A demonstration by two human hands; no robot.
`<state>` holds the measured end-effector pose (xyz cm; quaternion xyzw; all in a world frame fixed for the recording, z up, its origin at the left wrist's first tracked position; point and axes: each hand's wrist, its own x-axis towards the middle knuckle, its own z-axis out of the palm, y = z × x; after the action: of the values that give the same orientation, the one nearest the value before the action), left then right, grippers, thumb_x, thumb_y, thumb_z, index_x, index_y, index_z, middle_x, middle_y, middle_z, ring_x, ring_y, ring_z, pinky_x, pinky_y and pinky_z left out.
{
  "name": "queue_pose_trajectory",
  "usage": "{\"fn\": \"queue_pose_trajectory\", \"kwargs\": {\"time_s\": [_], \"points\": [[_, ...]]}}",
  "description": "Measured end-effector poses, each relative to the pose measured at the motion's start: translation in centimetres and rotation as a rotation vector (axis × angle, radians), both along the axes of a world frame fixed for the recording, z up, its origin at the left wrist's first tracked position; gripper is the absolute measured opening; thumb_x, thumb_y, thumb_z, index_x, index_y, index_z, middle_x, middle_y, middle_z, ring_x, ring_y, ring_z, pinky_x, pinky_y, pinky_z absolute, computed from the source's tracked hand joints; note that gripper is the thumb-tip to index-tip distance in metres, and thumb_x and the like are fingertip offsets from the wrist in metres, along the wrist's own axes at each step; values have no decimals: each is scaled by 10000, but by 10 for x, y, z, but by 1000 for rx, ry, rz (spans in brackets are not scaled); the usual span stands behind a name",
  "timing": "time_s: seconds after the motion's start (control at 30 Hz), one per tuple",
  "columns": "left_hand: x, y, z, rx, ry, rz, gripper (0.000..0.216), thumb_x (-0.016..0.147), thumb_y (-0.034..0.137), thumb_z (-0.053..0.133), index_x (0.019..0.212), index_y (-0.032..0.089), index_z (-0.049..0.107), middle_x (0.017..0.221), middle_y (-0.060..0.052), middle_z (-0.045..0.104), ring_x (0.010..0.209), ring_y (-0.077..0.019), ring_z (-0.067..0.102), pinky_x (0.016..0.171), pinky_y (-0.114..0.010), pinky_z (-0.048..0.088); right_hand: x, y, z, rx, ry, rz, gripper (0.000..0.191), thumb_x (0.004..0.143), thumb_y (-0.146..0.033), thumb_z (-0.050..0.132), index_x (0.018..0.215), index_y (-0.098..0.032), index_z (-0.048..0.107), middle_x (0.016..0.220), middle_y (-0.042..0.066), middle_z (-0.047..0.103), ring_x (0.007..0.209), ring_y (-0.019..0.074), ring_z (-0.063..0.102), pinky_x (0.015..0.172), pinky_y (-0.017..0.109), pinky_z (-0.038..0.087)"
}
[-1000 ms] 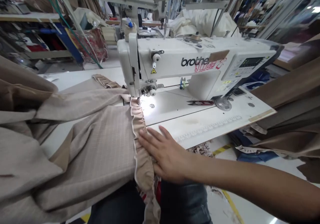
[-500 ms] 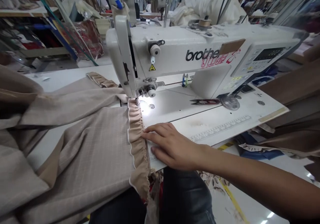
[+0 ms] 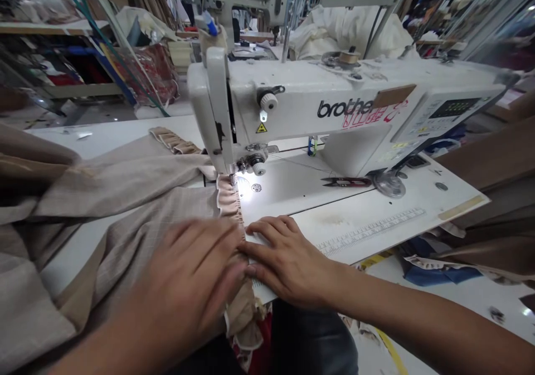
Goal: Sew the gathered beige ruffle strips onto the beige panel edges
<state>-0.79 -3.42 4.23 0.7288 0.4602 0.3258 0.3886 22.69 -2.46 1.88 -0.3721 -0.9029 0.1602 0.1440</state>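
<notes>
Gathered ruffle runs from presser foot toward you; your left hand lies over it, right hand touches its edge, fingers open, gripping nothing.

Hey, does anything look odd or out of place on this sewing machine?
One thing stands out: a tan tag stuck on the arm of the white Brother sewing machine covers the end of the brand name, with red markings scrawled just below it. It looks like a makeshift addition, though nothing appears damaged.
</notes>
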Motion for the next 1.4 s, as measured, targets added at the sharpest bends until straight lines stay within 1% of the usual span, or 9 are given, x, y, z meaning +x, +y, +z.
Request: {"fn": "queue_pose_trajectory", "kwargs": {"time_s": [0.1,0.2,0.3,0.43,0.63,0.73,0.9,1.07,1.4], "points": [[-3,47,-18,287,382,-116,391,941,403,638,1275,218,725,1393,-133,687,1373,-376,543,1256,-576,149,0,0,-1,-4,3,-24,424,1087,-435,452,1440,-240,585,1463,137,567,1349,318,471,1143,550,330],[-7,62,-32,453,556,-105,455,1000,448,535,1336,176,676,1424,-169,664,1363,-378,556,1218,-568,202,4,2,-2,-11,11,-16,404,1092,-427,438,1422,-248,587,1454,130,573,1356,312,471,1150,546,319],[-4,64,-29,575,625,-110,429,1027,443,483,1225,146,721,1277,-174,735,1204,-379,646,1105,-555,346,6,4,-2,4,38,13,382,1089,-410,452,1396,-229,591,1424,133,590,1355,295,475,1153,522,319],[6,88,-18,582,714,-7,396,1033,306,394,1172,115,711,1229,-168,737,1118,-349,673,974,-513,479,6,7,1,-5,50,16,330,1089,-392,471,1340,-223,603,1388,111,605,1357,271,476,1149,501,323],[10,132,-25,506,822,125,219,958,233,530,906,141,723,921,-119,757,900,-303,710,825,-428,532,5,8,5,-80,33,19,314,1092,-367,475,1356,-233,579,1401,81,602,1371,252,461,1156,484,306],[9,128,-22,583,840,118,227,961,219,525,917,129,729,928,-144,755,936,-344,699,823,-465,511,7,8,3,-78,28,7,321,1092,-382,475,1358,-237,578,1416,79,599,1381,260,455,1173,496,285],[6,98,-20,890,775,-78,293,1023,153,435,1039,100,722,1084,-136,767,1027,-311,693,935,-476,451,12,8,0,-53,42,-2,315,1085,-396,489,1356,-260,574,1410,62,611,1382,258,462,1169,487,293],[5,85,-35,862,746,-89,322,1061,179,414,1206,64,677,1272,-167,732,1162,-306,674,983,-490,409,13,9,1,-51,29,-1,317,1084,-394,490,1359,-261,575,1416,68,614,1385,260,467,1170,486,300],[8,95,-44,785,736,13,391,1056,197,362,1211,73,699,1245,-173,737,1157,-331,665,975,-518,404,12,18,-3,15,40,-33,330,1085,-378,487,1352,-232,615,1403,98,615,1329,295,493,1117,521,369]]}}
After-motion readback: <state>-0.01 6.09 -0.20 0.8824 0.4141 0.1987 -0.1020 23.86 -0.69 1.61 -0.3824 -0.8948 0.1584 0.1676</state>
